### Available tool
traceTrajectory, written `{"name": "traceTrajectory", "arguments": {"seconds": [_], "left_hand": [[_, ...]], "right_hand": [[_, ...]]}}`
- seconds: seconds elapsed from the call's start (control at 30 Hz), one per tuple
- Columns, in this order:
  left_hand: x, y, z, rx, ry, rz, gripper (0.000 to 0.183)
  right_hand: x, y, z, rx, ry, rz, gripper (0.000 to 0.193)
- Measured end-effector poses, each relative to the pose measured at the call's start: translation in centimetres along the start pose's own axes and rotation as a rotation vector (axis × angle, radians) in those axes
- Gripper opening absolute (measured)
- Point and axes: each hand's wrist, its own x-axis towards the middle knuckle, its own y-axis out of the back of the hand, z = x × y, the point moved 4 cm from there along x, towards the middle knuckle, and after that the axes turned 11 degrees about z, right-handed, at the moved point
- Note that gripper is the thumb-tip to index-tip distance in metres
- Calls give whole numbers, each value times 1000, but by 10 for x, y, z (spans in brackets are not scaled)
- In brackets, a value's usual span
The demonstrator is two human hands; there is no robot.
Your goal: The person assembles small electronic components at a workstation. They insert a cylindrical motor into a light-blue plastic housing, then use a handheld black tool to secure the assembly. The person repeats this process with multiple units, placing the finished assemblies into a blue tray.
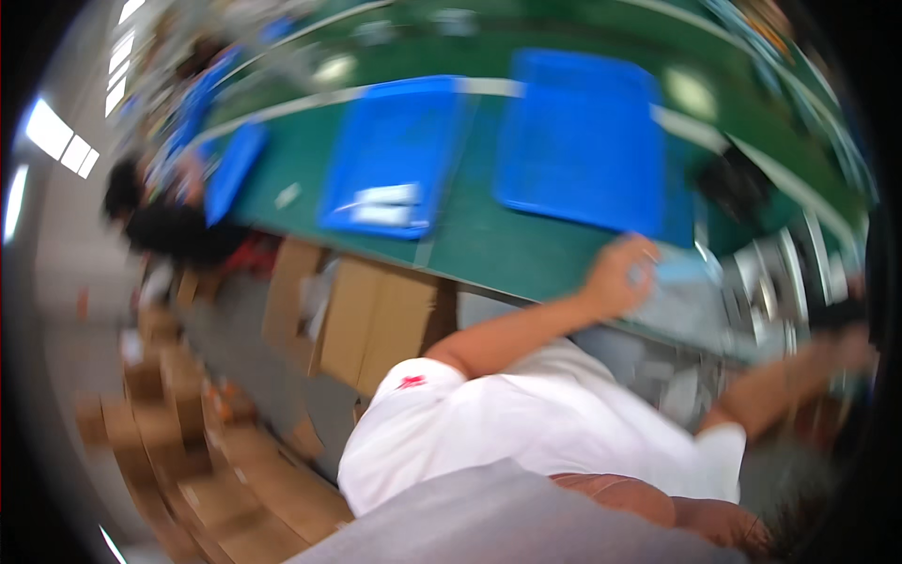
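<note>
My left hand (622, 277) is at the near edge of the green worktable (507, 254), just below the near right corner of a large blue tray (583, 141). Its fingers are curled; a small pale patch shows at them, too blurred to name. My right hand (846, 350) is far to the right, smeared by motion, so its fingers cannot be made out. A pale blue flat thing (691, 270) lies right of the left hand. Further left lies a second blue tray (395, 132), holding white packets (383, 205) at its near end.
A co-worker in dark clothing (174, 226) is at the far left near another blue tray (235, 171). An opened cardboard box (376, 320) stands below the table edge; several cartons (216, 498) are piled lower left. Blurred grey-white pieces (766, 282) and a black object (735, 183) are at right.
</note>
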Motion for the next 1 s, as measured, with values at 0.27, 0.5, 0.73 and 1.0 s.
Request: {"name": "traceTrajectory", "arguments": {"seconds": [0.27, 0.5, 0.73, 1.0], "left_hand": [[17, -12, 20, 63, 152, -124, 14], [13, -20, 23, 108, 171, -125, 13], [10, -21, 17, 72, 166, -126, 13], [10, -19, 10, -73, 64, -119, 15]], "right_hand": [[-9, 14, -26, -247, 272, 93, 37], [-14, -17, -15, -117, 495, 18, 45], [-31, -20, 3, -105, 279, -79, 41], [-43, -9, -16, 557, -365, -325, 67]]}}
